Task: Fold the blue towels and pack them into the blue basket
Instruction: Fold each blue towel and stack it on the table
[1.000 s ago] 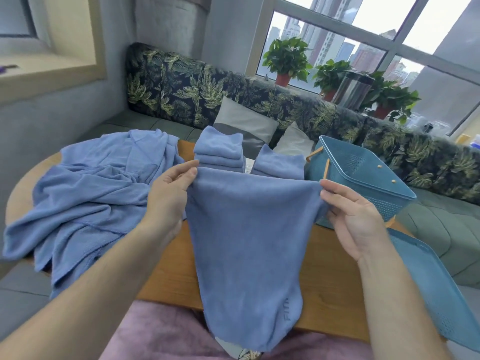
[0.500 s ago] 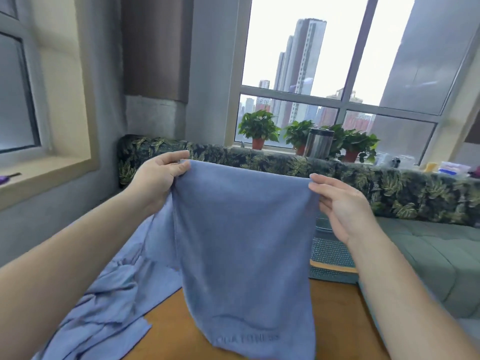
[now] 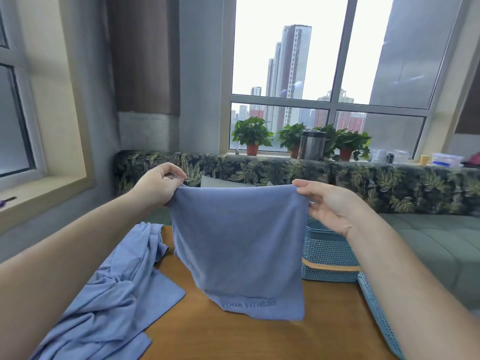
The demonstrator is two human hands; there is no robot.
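A blue towel (image 3: 239,245) hangs in the air over the wooden table (image 3: 249,339), doubled over, its lower edge marked YOGA FITNESS. My left hand (image 3: 158,187) pinches its top left corner and my right hand (image 3: 328,203) pinches its top right corner, stretching the top edge level. The blue basket (image 3: 327,255) stands on the table behind the towel's right side, partly hidden by the towel and my right wrist. A heap of unfolded blue towels (image 3: 109,294) lies on the table at the left.
The basket's blue lid (image 3: 379,315) lies at the table's right edge. A leaf-patterned sofa (image 3: 389,185) runs behind the table, with potted plants (image 3: 252,135) and a metal flask (image 3: 311,144) on the windowsill.
My head has tilted up, so the folded stack is out of view. The towel hangs shorter, its lower edge higher over the table. Both hands keep hold of the top corners.
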